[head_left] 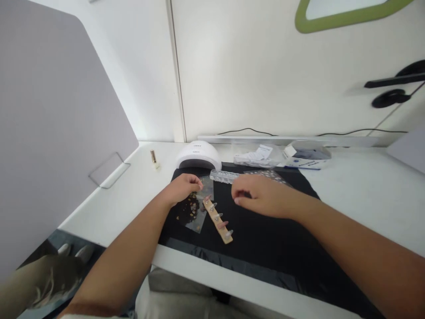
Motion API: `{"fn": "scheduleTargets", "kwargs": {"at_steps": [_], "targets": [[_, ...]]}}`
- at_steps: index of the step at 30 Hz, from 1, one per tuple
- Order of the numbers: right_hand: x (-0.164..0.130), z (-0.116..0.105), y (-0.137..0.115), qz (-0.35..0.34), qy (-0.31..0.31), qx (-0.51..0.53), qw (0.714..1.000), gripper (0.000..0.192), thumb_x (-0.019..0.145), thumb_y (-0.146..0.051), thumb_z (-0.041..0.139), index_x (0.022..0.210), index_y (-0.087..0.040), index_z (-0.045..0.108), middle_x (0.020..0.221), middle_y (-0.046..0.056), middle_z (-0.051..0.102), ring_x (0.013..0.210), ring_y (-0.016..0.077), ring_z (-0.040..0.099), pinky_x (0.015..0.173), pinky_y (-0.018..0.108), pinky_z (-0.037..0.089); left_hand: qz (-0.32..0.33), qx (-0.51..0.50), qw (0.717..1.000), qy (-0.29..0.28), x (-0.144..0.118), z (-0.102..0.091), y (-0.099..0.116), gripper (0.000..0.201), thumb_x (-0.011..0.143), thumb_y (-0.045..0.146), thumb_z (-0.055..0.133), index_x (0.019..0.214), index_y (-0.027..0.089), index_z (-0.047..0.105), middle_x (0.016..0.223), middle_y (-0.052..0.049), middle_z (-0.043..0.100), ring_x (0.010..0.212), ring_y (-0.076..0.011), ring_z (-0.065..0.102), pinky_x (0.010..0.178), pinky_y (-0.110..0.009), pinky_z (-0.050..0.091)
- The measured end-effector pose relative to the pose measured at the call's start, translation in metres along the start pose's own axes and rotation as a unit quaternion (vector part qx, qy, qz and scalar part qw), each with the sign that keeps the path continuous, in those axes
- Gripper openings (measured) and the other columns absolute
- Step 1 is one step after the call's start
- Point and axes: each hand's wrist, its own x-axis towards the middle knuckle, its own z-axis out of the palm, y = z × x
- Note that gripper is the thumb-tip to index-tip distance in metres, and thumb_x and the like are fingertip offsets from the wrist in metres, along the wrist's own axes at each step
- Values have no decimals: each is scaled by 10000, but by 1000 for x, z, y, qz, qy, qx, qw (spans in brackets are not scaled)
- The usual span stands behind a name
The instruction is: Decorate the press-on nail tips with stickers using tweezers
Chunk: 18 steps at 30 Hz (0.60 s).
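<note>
My left hand (184, 188) hovers over the left of the black mat, thumb and fingertips pinched together; anything between them is too small to make out. Below it lies a clear plastic sheet (201, 217) with gold flakes scattered on it. A wooden nail display bar (217, 220) rests slantwise beside the sheet, carrying several clear and pinkish false nails. To its right, my right hand (255, 195) is held above the mat with its fingers curled towards the thumb; what they hold, if anything, is hidden. A clear ridged plastic case (224, 176) lies just left of my right hand.
At the back stands a white nail lamp (199, 154). Right of it are a clear bag (255, 156) with papers and an open box (307, 157). A small gold-capped bottle (153, 157) stands left. The black mat (265, 239) covers the white table's middle. Another person's leg (49, 279) shows lower left.
</note>
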Motion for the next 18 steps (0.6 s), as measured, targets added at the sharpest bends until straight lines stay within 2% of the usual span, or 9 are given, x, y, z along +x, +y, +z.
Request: {"fn": "scheduleTargets", "kwargs": {"at_steps": [2,5,12,15,16,18], "targets": [[-6,22,14,-3,-95,0,995,274,1010,-374,648,1193,-172,673,1147,73,722,923,186,716,801,377,633,-13,-3,999,-29,-4,1,-1,374,1002,351,674,1327,170,629,1337,-116,659,1125,-270,689,932,-481,610],[-3,41,24,-15,-157,-3,988,331,1005,-358,658,1287,-185,646,1305,103,683,1091,240,704,921,458,621,-28,-13,997,-64,-8,4,1,373,1003,352,673,1325,169,630,1333,-116,660,1122,-270,690,931,-480,611],[43,59,38,-40,-163,13,986,343,1000,-360,664,1293,-184,644,1321,105,676,1120,252,696,942,477,613,-57,-34,993,-96,-9,7,-4,359,1006,362,669,1305,166,636,1302,-112,673,1093,-258,698,913,-470,616],[54,72,39,-55,-150,37,987,351,997,-363,669,1295,-179,642,1318,105,677,1121,254,697,942,481,612,-60,-48,993,-88,-11,8,-3,170,986,287,673,1068,140,691,1020,-48,712,879,-185,687,803,-360,587],[55,77,39,-60,-142,48,987,350,997,-363,669,1293,-178,643,1314,104,679,1118,254,698,941,480,612,-59,-55,993,-84,-11,8,-3,97,964,235,666,963,141,689,900,-15,690,792,-154,652,754,-312,548],[55,84,38,-70,-125,69,987,342,998,-360,668,1286,-178,646,1306,102,682,1110,250,700,937,476,613,-58,-66,993,-76,-12,9,0,80,909,172,633,835,155,659,766,25,632,687,-116,566,679,-262,452]]}}
